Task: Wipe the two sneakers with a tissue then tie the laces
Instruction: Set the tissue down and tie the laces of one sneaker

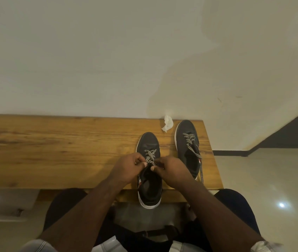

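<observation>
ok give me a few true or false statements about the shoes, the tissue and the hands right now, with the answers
1. Both hands, left hand and right hand, pinch the laces of the nearer sneaker. True.
2. The tissue is held in the right hand. False: it lies crumpled on the wooden table, beside the toe of the far sneaker.
3. The far sneaker's lace hangs loose over the table edge. True.
4. The nearer sneaker sits wholly on the table. False: its heel sticks out past the near edge.
5. The sneakers are white with black laces. False: they are dark with black-and-white patterned laces.
</observation>
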